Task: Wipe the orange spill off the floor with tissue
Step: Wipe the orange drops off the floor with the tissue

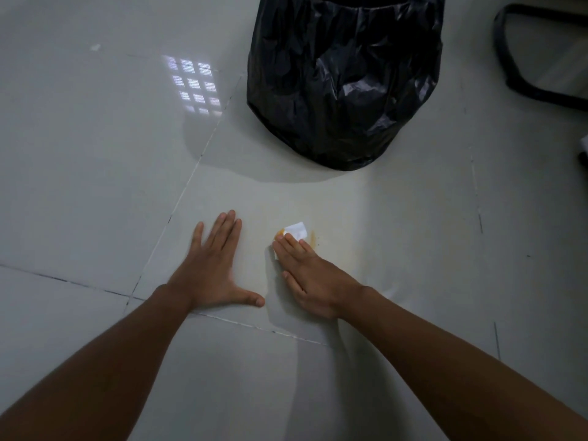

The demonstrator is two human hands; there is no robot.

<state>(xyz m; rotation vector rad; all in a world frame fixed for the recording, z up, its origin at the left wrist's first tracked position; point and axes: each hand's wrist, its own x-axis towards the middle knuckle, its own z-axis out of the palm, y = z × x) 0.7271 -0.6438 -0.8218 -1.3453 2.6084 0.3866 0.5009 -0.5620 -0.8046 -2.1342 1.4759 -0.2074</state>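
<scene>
Head view is showing both bare arms reaching down to a pale tiled floor (95,173). The right hand (305,275) is lying flat, fingers (291,246) pressed together and bearing down on a folded white tissue (296,230); this is a pressing grip rather than a pinch, with most of the tissue hidden under the hand and only its far corner poking out beyond the fingertips. That exposed corner is already showing orange at its left edge.

The orange spill (313,238) is sitting just beyond and slightly to the right of the right fingertips, touching the tissue's far edge. A faint yellowish smear is trailing from it back along the right side of the hand, so its long axis is running roughly front to back, about parallel with the fingers. Judging from this, the coming stroke is calling for a push forward and a little rightward, then a drag back along the smear.

The left hand (213,268) is resting palm down with fingers spread, empty, beside the right hand and apart from the tissue, apparently bracing the body. It is farther from the spill, so the right hand is the working one.

A black bin bag (343,81) is standing well beyond the spill, handy for dropping the tissue later.
</scene>
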